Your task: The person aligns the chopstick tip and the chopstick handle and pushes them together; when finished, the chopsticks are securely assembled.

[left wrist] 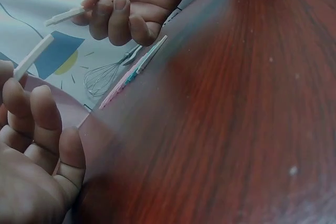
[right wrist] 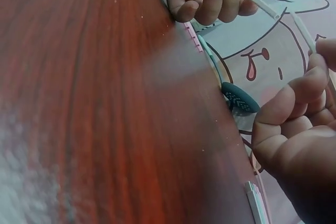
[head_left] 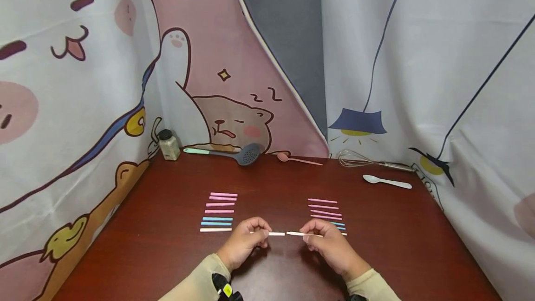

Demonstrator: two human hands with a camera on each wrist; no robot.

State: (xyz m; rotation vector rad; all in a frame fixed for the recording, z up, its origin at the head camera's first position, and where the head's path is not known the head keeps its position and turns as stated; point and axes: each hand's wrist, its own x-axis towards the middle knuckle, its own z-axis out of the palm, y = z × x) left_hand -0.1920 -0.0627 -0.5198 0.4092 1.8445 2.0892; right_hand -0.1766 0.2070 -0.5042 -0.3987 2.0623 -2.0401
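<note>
Above the front middle of the table, my left hand [head_left: 246,239] pinches a white plastic stick [head_left: 277,234] between thumb and fingertips. Facing it, my right hand [head_left: 330,243] pinches another white stick [head_left: 294,233] with a narrower tip. The two stick ends point at each other with a small gap, seen also in the left wrist view. Left of my hands lies a row of pink sticks [head_left: 219,205], blue sticks [head_left: 217,223] and one white stick [head_left: 215,230]. A matching row of pink sticks [head_left: 326,213] and blue sticks [head_left: 338,224] lies to the right, partly hidden by my right hand.
Along the back of the table are a black-lidded jar [head_left: 169,146], a slotted skimmer [head_left: 248,154], a pink spoon [head_left: 283,157] and a whisk [head_left: 359,159]. A white spoon [head_left: 388,181] lies at the back right. Printed curtains [head_left: 267,50] hang behind.
</note>
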